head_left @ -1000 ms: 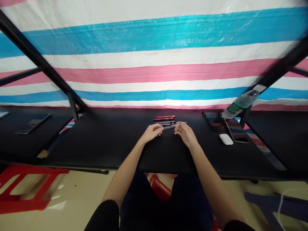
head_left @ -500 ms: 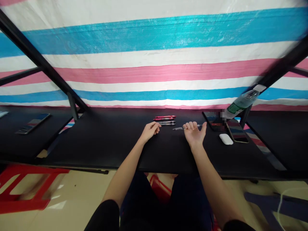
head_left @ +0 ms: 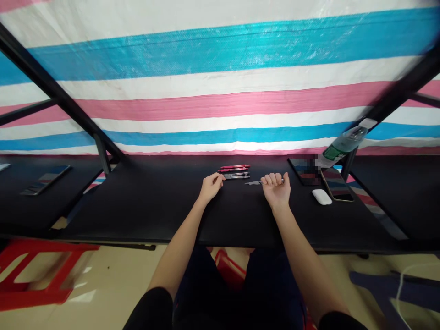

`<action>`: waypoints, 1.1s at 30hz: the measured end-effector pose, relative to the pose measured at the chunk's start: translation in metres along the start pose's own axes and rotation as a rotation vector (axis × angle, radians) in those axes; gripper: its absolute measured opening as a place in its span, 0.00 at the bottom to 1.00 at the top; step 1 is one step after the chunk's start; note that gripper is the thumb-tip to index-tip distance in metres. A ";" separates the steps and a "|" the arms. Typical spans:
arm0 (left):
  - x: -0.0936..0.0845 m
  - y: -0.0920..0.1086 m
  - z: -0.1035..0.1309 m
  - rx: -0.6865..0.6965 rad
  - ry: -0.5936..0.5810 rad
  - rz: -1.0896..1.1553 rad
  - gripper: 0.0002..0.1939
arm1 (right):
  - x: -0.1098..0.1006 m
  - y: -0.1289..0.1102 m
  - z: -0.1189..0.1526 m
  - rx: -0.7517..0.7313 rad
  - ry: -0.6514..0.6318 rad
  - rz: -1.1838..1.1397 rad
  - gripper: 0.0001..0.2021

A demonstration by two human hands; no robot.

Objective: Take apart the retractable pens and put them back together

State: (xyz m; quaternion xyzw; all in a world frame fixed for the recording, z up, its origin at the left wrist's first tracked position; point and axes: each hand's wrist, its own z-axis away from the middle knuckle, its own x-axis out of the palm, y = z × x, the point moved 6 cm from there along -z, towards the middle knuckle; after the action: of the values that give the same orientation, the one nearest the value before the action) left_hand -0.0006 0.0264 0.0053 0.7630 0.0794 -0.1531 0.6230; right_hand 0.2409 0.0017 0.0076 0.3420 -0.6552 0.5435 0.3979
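Two red pens (head_left: 234,168) lie side by side near the middle of the black table, with grey clear pens (head_left: 237,175) just in front of them. My left hand (head_left: 211,187) is at the left ends of the grey pens, its fingers drawn together near the tips; whether it grips one is too small to tell. My right hand (head_left: 276,189) is palm up, its fingers curled round a grey pen (head_left: 253,183) whose tip points left.
On the right of the black table (head_left: 154,201) are a dark tablet (head_left: 304,172), a phone (head_left: 337,185), a white case (head_left: 322,197) and a leaning plastic bottle (head_left: 343,145). Another phone (head_left: 46,179) lies far left. Striped sheeting (head_left: 220,105) hangs behind.
My right thumb has moved inward, closer to the curled fingers and the pen. My left hand has shifted slightly left. The whole view has moved a little.
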 end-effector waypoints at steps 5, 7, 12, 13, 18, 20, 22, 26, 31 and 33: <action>-0.002 0.009 0.003 0.117 0.045 -0.233 0.13 | 0.001 0.000 0.001 -0.007 0.017 0.171 0.26; -0.002 0.011 0.004 0.151 0.056 -0.283 0.14 | 0.000 0.000 0.001 -0.013 0.034 0.236 0.27; -0.001 0.011 0.005 0.208 0.070 -0.380 0.15 | 0.006 0.007 -0.005 0.037 0.029 0.282 0.26; 0.000 0.011 0.005 0.214 0.070 -0.390 0.15 | 0.010 0.011 -0.007 0.064 0.012 0.281 0.24; 0.001 0.012 0.005 0.222 0.057 -0.421 0.14 | 0.031 0.032 -0.022 0.188 -0.070 0.271 0.24; 0.002 0.013 0.005 0.219 0.053 -0.420 0.14 | 0.034 0.038 -0.028 0.214 -0.081 0.275 0.23; 0.002 0.012 0.005 0.215 0.056 -0.416 0.14 | 0.034 0.039 -0.032 0.212 -0.078 0.263 0.22; 0.007 0.016 0.003 0.218 0.045 -0.452 0.15 | 0.024 0.031 -0.035 0.169 -0.057 0.222 0.24; 0.020 0.035 -0.009 0.218 -0.091 -0.538 0.12 | 0.019 0.027 -0.033 0.132 -0.056 0.228 0.22; 0.021 0.041 -0.015 0.209 -0.078 -0.525 0.11 | 0.019 0.032 -0.032 0.139 -0.034 0.273 0.19</action>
State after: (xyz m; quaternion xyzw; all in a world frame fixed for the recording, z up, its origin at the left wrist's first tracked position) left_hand 0.0338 0.0304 0.0394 0.7700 0.2339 -0.3457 0.4825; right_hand 0.2090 0.0380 0.0136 0.2856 -0.6629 0.6309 0.2845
